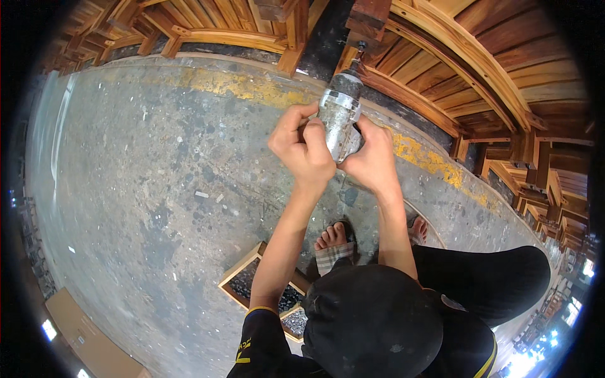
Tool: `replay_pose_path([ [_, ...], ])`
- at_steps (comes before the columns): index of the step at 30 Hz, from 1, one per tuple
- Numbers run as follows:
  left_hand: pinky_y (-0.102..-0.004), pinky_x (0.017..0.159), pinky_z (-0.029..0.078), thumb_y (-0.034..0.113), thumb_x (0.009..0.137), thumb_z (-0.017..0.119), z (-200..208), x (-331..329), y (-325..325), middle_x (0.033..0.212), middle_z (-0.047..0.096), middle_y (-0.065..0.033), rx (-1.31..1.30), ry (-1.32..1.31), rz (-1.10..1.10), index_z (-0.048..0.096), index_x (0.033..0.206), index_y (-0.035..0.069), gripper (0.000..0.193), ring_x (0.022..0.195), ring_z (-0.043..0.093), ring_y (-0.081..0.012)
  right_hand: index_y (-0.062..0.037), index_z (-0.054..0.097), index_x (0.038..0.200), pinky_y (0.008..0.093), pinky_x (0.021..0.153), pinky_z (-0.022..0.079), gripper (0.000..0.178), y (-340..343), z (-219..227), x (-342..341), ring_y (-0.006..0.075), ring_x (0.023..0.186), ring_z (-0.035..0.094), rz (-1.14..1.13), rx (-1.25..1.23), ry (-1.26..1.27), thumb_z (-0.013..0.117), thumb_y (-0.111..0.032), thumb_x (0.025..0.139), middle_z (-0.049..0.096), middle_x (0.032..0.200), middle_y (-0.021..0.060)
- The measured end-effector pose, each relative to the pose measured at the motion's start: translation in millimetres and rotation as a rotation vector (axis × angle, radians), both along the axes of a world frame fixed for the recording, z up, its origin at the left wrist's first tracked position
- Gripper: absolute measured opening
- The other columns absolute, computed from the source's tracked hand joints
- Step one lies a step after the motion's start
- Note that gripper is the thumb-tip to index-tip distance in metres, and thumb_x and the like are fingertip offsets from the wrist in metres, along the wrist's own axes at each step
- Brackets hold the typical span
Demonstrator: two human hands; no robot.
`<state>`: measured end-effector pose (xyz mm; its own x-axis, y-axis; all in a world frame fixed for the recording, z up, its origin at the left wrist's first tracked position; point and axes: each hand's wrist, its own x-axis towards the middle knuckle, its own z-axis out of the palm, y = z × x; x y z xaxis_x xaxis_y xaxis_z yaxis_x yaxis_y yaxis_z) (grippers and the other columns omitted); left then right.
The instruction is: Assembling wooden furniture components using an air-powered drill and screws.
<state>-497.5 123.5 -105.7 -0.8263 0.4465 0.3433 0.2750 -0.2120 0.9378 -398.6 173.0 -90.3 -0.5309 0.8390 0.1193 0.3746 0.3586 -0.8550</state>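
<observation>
A worn silver impact driver point(337, 116) is held out in front of me, its narrow bit end pointing away. Around the left side of its body my left hand point(304, 143) is closed, fingers curled. My right hand point(373, 154) grips the other side and the handle, which is mostly hidden by the hand. At the far end, the bit meets a small dark fastener point(361, 45) on the end of a reddish-brown wooden block point(367, 19). Whether the fastener is fully seated I cannot tell.
Slatted wooden furniture point(441, 75) lines the far side and the right. A wooden box point(242, 271) of small dark and silver hardware stands by my left arm. A thin hose point(428, 217) curves near my feet. Cardboard point(88, 334) lies at lower left on the stained concrete floor point(157, 170).
</observation>
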Motion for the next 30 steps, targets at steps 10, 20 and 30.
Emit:
replay_pose_path([
  [10,-0.0262,0.046,0.037,0.002,0.072,0.052,-10,-1,1,0.060,0.056,-0.0107,0.088,-0.066,0.004,0.062,0.079,-0.006,0.015,0.049,0.049,-0.0116,-0.0030,0.064,0.100,0.0327,0.074,0.051,0.042,-3,-1,-3,0.0257,0.082,0.069,0.010,-0.073,-0.038,0.072,-0.006,0.058,0.069,0.084,0.0152],
  [20,-0.0252,0.053,0.038,0.003,0.076,0.049,-3,1,-2,0.063,0.056,-0.0063,0.019,-0.046,-0.015,0.063,0.083,-0.006,0.018,0.058,0.050,-0.0092,-0.0028,0.065,0.099,0.0297,0.072,0.050,0.042,-4,0,-4,0.0159,0.078,0.067,0.001,-0.086,-0.020,0.073,-0.006,0.059,0.069,0.082,0.0115],
  [30,-0.0246,0.053,0.037,0.002,0.076,0.049,-7,5,1,0.064,0.056,-0.0052,0.057,-0.084,0.003,0.062,0.082,-0.006,0.017,0.059,0.049,-0.0080,-0.0023,0.064,0.100,0.0303,0.072,0.050,0.041,-2,0,-1,0.0173,0.078,0.067,0.016,-0.046,-0.039,0.072,-0.006,0.060,0.069,0.082,0.0132],
])
